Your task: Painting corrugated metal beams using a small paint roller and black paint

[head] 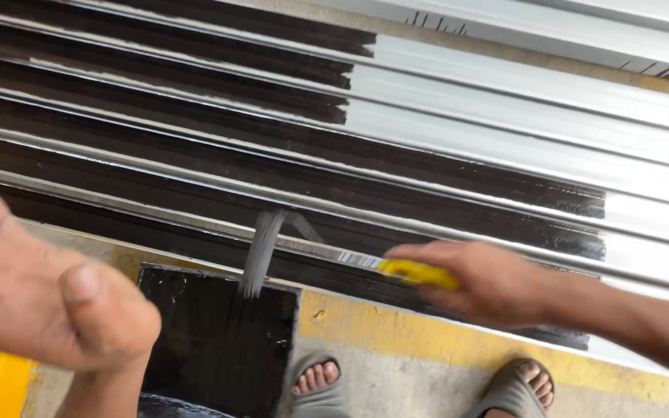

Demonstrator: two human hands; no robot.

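1. Right hand (489, 282) clenched around the yellow-handled paintbrush (334, 259); bristles extend leftward over the black paint tray (218, 340).
2. Left hand (48, 290), loosely curled and empty, beside the tray.
3. Half-blackened metal bars (427, 155) lie beyond.

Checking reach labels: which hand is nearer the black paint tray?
Left. The left hand sits right beside the black paint tray's left edge; the right hand is off to its right, holding the yellow-handled brush.
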